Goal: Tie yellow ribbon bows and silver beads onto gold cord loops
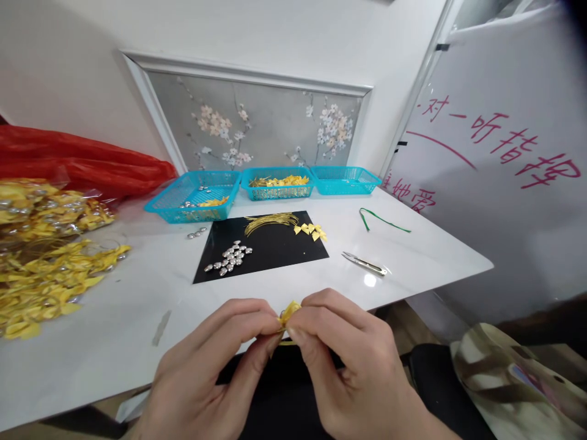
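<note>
Both hands meet at the table's near edge around a small yellow ribbon bow (290, 313). My left hand (215, 360) pinches its left side, thumb against forefinger, where a bit of gold cord shows. From the right, my right hand (353, 354) pinches the bow the same way. A silvery glint shows beside the ribbon, mostly hidden by the fingertips. Beyond the hands lies a black mat (270, 252) with silver beads (232, 256), a bundle of gold cords (270, 222) and several yellow bows (312, 231).
Three blue baskets (192, 215) stand along the back, holding beads and yellow pieces. Thread snips (364, 264) and a green cord (383, 220) lie at right. Yellow bow pieces (50, 281) are heaped at left by a red bag (82, 156). A whiteboard (504, 232) stands at right.
</note>
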Motion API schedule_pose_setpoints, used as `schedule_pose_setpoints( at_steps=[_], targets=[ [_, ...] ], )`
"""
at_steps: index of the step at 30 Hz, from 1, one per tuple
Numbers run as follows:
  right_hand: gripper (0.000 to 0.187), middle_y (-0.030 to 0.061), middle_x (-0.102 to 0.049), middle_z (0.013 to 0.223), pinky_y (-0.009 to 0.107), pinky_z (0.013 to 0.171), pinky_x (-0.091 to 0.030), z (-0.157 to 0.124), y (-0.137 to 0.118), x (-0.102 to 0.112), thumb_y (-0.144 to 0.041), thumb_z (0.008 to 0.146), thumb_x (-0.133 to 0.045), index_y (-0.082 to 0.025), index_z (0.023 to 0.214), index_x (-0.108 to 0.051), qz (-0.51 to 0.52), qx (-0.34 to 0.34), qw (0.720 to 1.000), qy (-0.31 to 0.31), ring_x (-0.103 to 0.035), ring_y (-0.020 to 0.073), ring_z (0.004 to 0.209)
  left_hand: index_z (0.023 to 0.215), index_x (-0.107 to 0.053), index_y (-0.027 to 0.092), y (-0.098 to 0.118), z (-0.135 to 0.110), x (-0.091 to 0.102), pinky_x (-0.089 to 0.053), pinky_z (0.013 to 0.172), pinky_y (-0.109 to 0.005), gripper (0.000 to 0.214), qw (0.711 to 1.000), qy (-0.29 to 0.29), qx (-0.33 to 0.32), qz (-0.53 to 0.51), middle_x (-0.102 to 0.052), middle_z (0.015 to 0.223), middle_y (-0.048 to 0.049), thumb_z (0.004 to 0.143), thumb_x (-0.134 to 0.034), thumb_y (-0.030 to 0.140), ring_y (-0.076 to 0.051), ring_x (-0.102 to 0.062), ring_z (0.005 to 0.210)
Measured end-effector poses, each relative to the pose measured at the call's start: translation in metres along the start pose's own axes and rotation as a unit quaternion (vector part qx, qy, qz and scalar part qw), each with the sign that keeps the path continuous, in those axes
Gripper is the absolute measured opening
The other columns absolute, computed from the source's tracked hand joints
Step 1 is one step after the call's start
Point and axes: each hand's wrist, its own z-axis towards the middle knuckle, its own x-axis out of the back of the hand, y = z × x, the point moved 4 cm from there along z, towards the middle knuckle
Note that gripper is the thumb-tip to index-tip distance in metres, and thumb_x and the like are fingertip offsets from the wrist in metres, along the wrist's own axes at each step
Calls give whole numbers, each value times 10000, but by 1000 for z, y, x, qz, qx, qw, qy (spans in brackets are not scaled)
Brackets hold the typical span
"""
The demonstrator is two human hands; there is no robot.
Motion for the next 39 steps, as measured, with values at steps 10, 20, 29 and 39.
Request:
schedule_pose_setpoints(
  at_steps=[10, 20, 29, 39],
  targets=[
    [130, 53, -669, 863, 202, 687, -527, 0, 4, 9, -74, 916, -591, -118, 962, -705, 32, -49, 998, 12, -632, 110, 754, 832, -717, 370, -3, 4, 4, -505, 760, -154, 208, 989, 46, 99, -97, -720, 935, 83, 894, -643, 186, -108, -691, 859],
    [127, -32, -580, 750, 217, 571, -406, 12, 24, 5, -190, 939, -611, -183, 814, -636, 104, -158, 980, -68, -523, 90, 664, 702, -743, 354, -1, 12, 5, -514, 637, -116, 178, 982, 12, 153, -112, -730, 879, 78, 854, -689, 279, -100, -692, 765],
    [123, -30, -571, 750, 231, 568, -385, 9, 24, 1, -196, 931, -603, -191, 811, -626, 117, -171, 975, -78, -500, 101, 667, 748, -741, 318, -13, 7, 2, -576, 635, -151, 90, 961, -47, 213, -168, -773, 907, 43, 832, -732, 350, -141, -721, 771],
    [139, -40, -556, 741, 225, 551, -375, 10, 25, 0, -203, 942, -585, -191, 806, -609, 106, -169, 976, -91, -493, 93, 656, 721, -719, 303, -8, 3, 4, -555, 591, -161, 137, 950, -62, 245, -185, -757, 817, 41, 844, -714, 363, -136, -685, 709]
  ],
)
